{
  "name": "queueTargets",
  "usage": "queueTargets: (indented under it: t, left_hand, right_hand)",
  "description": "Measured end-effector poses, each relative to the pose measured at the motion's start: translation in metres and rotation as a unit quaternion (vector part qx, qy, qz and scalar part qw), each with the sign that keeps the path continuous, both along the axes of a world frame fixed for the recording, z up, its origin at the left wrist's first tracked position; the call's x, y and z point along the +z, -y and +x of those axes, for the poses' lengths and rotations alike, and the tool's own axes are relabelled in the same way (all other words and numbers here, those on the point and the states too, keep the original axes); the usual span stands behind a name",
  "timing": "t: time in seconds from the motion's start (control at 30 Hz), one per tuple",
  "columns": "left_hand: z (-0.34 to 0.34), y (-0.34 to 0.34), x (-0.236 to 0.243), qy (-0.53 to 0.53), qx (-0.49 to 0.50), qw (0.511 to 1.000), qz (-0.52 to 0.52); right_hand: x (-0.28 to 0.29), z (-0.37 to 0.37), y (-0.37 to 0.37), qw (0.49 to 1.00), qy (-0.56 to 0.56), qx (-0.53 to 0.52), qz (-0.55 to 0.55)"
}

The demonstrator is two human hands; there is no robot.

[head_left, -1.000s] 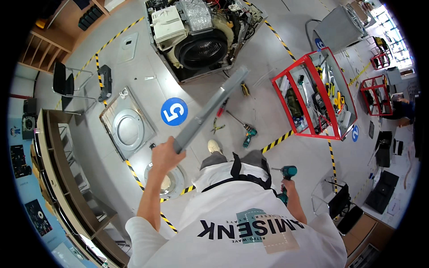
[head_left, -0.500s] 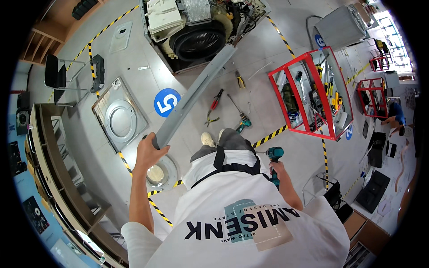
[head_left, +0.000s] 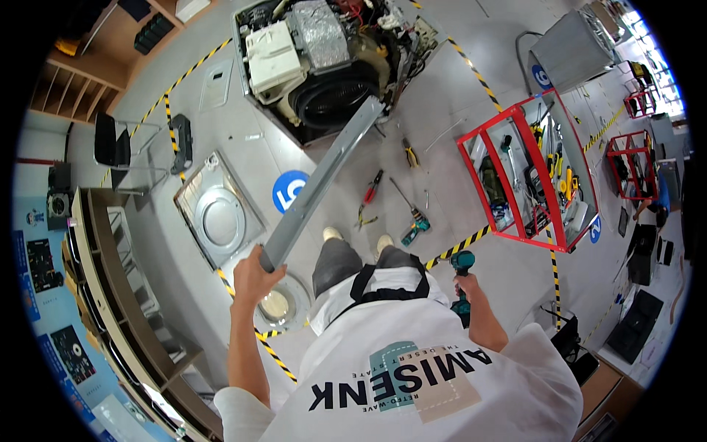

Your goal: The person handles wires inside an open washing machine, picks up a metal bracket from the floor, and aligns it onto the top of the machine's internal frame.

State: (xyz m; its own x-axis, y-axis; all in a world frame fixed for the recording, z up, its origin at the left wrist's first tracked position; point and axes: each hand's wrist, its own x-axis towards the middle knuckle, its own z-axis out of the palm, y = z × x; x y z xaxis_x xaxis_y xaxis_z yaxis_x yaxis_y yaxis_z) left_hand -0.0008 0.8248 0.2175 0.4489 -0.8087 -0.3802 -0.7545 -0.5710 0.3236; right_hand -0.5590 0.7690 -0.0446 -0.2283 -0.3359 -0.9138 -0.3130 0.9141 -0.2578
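My left hand [head_left: 256,276] grips the near end of a long grey metal channel [head_left: 320,184], which slopes up toward an opened washing machine [head_left: 269,59]; its far tip overlaps the dark drum opening, contact unclear. At my right side, my right hand [head_left: 468,286] is closed on the handle of a teal cordless drill [head_left: 462,261]. On the floor between me and the machine lie yellow-handled pliers [head_left: 410,153], red-handled cutters [head_left: 372,190] and a second teal drill [head_left: 409,232] with a long bit.
A red tool cart [head_left: 501,179] stands at right, a grey appliance [head_left: 567,48] behind it, a co-worker [head_left: 659,202] at far right. Left are a detached front panel [head_left: 219,225], a round door [head_left: 286,298], a black chair [head_left: 109,144] and shelving [head_left: 103,272].
My feet have stepped and my view has shifted. The channel's far end has moved left from above the floor tools to over the machine's front. Both hands keep their hold.
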Motion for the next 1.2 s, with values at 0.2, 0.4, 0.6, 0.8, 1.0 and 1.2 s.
queueTargets:
  t: [0.2,0.4,0.6,0.8,1.0,1.2]
  left_hand:
    - [0.038,0.001,-0.005,-0.013,0.018,1.000,0.008]
    - [0.111,0.000,-0.008,-0.027,0.004,0.999,-0.027]
    - [0.189,0.011,-0.004,-0.019,-0.032,0.997,-0.072]
    - [0.238,0.041,-0.008,-0.013,-0.071,0.993,-0.093]
    - [0.258,0.082,-0.009,-0.020,-0.095,0.990,-0.104]
    - [0.266,0.143,-0.006,-0.009,-0.133,0.986,-0.103]
  right_hand:
    - [0.001,0.025,0.003,0.999,-0.007,-0.021,-0.026]
    - [0.007,0.069,-0.011,0.997,-0.017,-0.057,-0.055]
    - [0.027,0.141,-0.019,0.994,-0.028,-0.077,-0.077]
    - [0.037,0.199,-0.013,0.992,-0.008,-0.075,-0.101]
    - [0.021,0.228,0.006,0.993,-0.003,-0.050,-0.104]
    - [-0.002,0.251,0.034,0.997,-0.005,-0.023,-0.078]
